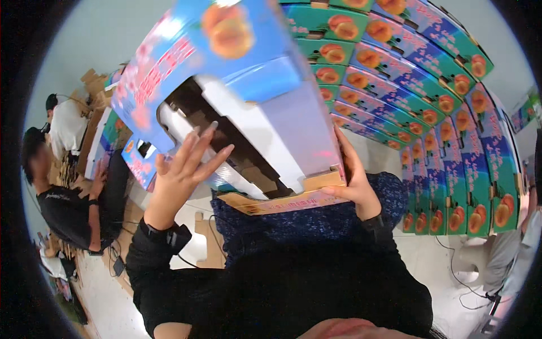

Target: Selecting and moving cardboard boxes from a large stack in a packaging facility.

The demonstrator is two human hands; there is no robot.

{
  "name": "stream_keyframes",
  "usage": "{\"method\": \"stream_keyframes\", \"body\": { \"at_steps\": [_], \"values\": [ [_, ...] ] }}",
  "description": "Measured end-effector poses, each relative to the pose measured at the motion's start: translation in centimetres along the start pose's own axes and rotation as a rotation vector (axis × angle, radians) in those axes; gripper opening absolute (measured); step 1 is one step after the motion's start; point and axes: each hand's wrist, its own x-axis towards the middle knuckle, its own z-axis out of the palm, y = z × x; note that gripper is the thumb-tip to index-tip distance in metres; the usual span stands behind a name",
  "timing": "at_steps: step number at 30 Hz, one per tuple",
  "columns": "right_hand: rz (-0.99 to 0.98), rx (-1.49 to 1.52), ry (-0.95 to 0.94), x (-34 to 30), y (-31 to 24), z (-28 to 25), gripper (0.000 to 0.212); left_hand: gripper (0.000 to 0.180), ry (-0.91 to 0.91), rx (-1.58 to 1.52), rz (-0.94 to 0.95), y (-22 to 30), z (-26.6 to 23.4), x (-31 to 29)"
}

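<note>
A printed cardboard fruit carton (282, 121), blue and pink with peach pictures, is tilted in front of me above my lap. Its long opening faces me, showing white inner flaps and a dark gap. My right hand (357, 181) grips the carton's near right corner, thumb on the brown folded edge and fingers around the side wall. With fingers spread, my left hand (186, 161) is over the opening at the left; it holds nothing, and I cannot tell whether its fingertips touch the carton. Below that hand, part of another blue and pink printed piece (135, 164) shows.
Flat printed cartons are stacked high (389, 85) at the far right, with an upright row of cartons (460, 175) nearer. At left, a co-worker in black (68, 209) sits holding a carton. Another person in grey (502, 260) is at the right edge. Cables (451, 268) cross the floor.
</note>
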Motion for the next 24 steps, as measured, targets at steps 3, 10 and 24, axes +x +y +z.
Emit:
{"method": "stream_keyframes", "body": {
  "at_steps": [3, 10, 24],
  "values": [
    [0.11, 0.16, 0.131, -2.9, -0.8, -1.1, 0.112, 0.089, 0.273, -0.316, -0.096, 0.6, 2.5, -2.1],
    [0.334, 0.473, 0.626, -12.7, 2.4, -5.1, 0.075, 0.089, 0.73, -1.087, -0.433, 3.5, 0.5, 5.7],
    [-0.182, 1.07, 0.042, -13.0, 7.3, -8.9, 0.071, 0.134, 0.267, -2.343, -0.174, 10.8, -5.4, 8.8]
  ]
}}
